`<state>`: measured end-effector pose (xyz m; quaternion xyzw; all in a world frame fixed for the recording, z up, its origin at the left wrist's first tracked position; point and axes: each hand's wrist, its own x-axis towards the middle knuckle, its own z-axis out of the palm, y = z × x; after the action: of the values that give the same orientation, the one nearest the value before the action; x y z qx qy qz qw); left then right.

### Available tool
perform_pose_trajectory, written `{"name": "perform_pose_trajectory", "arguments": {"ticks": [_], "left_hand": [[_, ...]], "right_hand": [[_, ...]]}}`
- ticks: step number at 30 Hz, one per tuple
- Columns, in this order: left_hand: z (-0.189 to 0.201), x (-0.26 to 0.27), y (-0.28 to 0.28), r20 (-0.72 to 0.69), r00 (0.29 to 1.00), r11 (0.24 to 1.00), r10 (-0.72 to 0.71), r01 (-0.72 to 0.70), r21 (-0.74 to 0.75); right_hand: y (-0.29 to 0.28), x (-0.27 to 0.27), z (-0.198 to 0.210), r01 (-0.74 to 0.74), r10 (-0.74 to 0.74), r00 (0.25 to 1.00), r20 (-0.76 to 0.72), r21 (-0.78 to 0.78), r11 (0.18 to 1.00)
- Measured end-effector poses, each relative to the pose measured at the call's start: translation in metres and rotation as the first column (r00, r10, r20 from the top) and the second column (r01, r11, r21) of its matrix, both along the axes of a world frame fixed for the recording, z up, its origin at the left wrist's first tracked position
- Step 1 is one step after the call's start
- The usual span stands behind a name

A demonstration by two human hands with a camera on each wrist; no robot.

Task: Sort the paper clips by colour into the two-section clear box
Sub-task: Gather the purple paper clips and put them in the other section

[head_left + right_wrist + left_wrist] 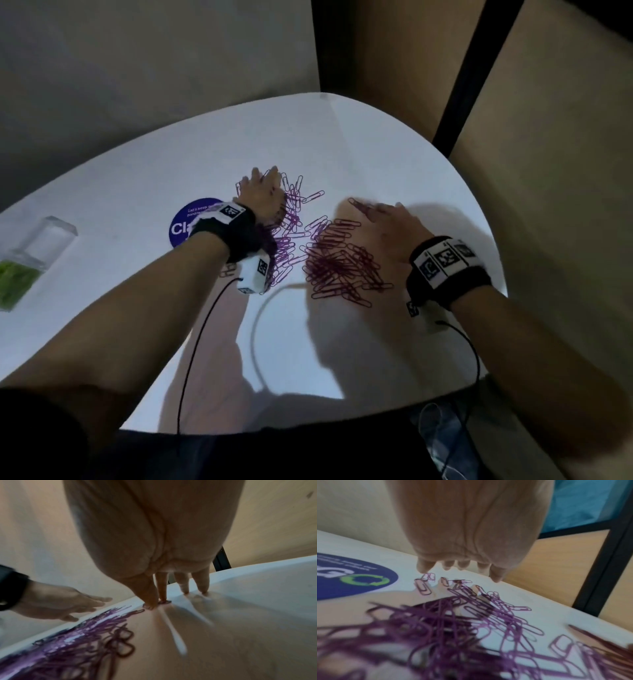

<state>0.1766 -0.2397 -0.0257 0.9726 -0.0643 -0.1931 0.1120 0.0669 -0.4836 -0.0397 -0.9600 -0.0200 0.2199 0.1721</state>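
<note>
Purple clips between both hands — box far at the table's left edge

The left hand [263,196] and right hand [387,222] lie flat with straight fingers, holding nothing, beside the purple paper clips [329,253]; the clear box [32,257] lies nearer the left.

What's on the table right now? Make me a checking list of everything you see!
Surface: white rounded table, glossy, showing shadows.
Job's things: lighter purple clips by the left hand; darker purple clips by the right hand; clear box at far left, green clips in its near section.
Clutter: round blue sticker on the table.
Grippers: left hand spread flat over the lighter clips; right hand flat, fingertips pressing a single clip.
Cables: thin black cable from left wristband; another from the right.
Surroundings: beige wall panels, black post.
</note>
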Motion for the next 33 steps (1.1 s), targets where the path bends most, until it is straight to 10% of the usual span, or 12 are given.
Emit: {"name": "perform_pose_trajectory", "arguments": {"ticks": [12,16,23,33], "left_hand": [[-0.018,-0.051,-0.025,0.0,0.911,0.911,-0.412,0.412,0.031],[-0.012,-0.038,-0.04,0.039,0.957,0.957,-0.288,0.289,-0.028],[-0.019,-0.051,-0.048,-0.035,0.929,0.924,-0.369,0.371,0.09],[-0.004,0.0,-0.006,-0.078,0.976,0.969,-0.203,0.211,0.128]], "right_hand": [[-0.011,-0.034,0.003,0.121,-0.131,0.985,0.113,0.094,0.988],[0.02,-0.032,0.004,-0.047,0.036,0.995,0.097,0.121,0.991],[0.017,-0.046,0.014,0.167,-0.177,0.982,0.062,0.148,0.975],[0.048,0.015,0.013,-0.088,0.088,0.996,0.004,-0.044,0.995]]}}
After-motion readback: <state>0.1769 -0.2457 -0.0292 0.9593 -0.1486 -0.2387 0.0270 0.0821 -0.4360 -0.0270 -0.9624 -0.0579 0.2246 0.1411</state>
